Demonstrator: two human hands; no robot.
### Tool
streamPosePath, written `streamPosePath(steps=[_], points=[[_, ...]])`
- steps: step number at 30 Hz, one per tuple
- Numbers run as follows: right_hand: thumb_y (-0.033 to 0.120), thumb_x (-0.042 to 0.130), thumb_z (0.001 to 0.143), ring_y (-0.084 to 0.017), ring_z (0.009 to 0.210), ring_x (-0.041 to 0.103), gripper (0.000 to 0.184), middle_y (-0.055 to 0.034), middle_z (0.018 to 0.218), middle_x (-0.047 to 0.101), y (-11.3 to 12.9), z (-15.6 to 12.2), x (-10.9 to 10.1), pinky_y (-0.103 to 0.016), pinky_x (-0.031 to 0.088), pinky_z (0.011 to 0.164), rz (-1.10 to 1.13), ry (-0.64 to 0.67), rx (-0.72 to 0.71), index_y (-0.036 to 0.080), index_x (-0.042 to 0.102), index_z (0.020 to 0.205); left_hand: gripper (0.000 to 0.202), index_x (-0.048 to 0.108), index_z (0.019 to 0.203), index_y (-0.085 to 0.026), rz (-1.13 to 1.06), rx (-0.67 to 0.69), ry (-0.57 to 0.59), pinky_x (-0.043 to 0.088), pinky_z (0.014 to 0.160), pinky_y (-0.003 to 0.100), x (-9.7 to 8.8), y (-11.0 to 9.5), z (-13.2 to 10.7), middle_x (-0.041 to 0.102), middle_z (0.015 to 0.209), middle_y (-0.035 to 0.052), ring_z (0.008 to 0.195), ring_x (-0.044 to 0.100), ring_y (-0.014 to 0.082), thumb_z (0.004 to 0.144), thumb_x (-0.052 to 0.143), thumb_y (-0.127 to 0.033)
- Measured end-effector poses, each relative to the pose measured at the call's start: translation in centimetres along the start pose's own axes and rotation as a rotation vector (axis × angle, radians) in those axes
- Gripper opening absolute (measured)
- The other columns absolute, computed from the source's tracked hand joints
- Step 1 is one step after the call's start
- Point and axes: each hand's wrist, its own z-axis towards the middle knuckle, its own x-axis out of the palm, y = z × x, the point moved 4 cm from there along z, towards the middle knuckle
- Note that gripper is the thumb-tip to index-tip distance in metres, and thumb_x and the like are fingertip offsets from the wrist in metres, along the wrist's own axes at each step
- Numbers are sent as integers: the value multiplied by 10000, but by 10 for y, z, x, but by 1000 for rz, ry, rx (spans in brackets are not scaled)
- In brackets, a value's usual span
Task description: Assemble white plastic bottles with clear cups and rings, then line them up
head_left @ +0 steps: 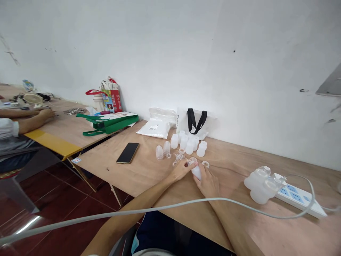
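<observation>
My left hand and my right hand meet over a frosted white plastic bottle, which lies tilted between them. Both hands grip it, and my left fingers cover its top end. Just beyond my fingers lie a clear plastic ring and several small clear fittings. Several frosted bottles stand farther back on the plywood table. A stack of frosted cups stands to their left.
A pale cable runs across my forearms. To the right lie joined translucent bottles and a white power strip. A black phone lies left. White bags line the wall. A co-worker's arm rests on the adjoining table.
</observation>
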Motion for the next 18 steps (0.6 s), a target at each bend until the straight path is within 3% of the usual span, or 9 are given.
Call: streamPosePath(steps=[3, 5, 8, 11, 13, 16, 18], points=[[320, 571, 894, -262, 854, 722, 375, -72, 1029, 741, -8, 2, 3, -305, 488, 639, 106, 35, 93, 225, 571, 1257, 430, 627, 1050, -201, -99, 99, 159, 444, 741, 283, 2, -6, -4, 633, 962, 34, 858, 569, 181, 942, 560, -612], [413, 569, 897, -260, 829, 719, 358, -47, 975, 740, -11, 2, 3, -301, 485, 634, 234, 52, 107, 237, 563, 1209, 454, 621, 1147, -209, -205, 130, 249, 453, 754, 269, 3, -9, -5, 644, 1034, 49, 892, 587, 173, 972, 519, -616], [482, 590, 877, -276, 854, 723, 364, -48, 983, 744, -10, 2, 4, -307, 483, 656, 299, 75, 80, 254, 568, 1160, 502, 629, 907, -166, -227, 94, 143, 414, 675, 255, 1, -2, 0, 588, 781, 3, 722, 526, 139, 929, 565, -664], [472, 588, 876, -293, 871, 730, 359, -55, 992, 749, -6, 2, 6, -311, 472, 659, 279, 102, 86, 262, 564, 1166, 583, 505, 651, -169, -116, 58, 20, 365, 619, 258, -3, 5, 5, 432, 603, -42, 613, 422, 116, 885, 592, -696], [479, 582, 878, -292, 859, 733, 367, -52, 989, 749, -5, 3, 8, -309, 469, 653, 293, 112, 101, 264, 556, 1174, 551, 547, 709, -166, -123, 87, 19, 394, 646, 261, -4, 3, 5, 511, 671, -24, 661, 480, 130, 909, 568, -679], [486, 588, 871, -289, 842, 736, 379, -50, 992, 749, -6, 3, 8, -308, 470, 653, 318, 113, 112, 261, 551, 1175, 448, 644, 982, -175, -234, 156, 114, 452, 740, 265, -4, -6, 1, 659, 954, 28, 845, 591, 164, 941, 570, -615], [474, 597, 867, -289, 837, 737, 370, -47, 978, 753, -7, 3, 9, -306, 467, 649, 310, 109, 114, 263, 560, 1169, 433, 666, 990, -172, -229, 158, 141, 444, 726, 261, -4, -8, 1, 671, 952, 33, 826, 590, 160, 945, 575, -593]])
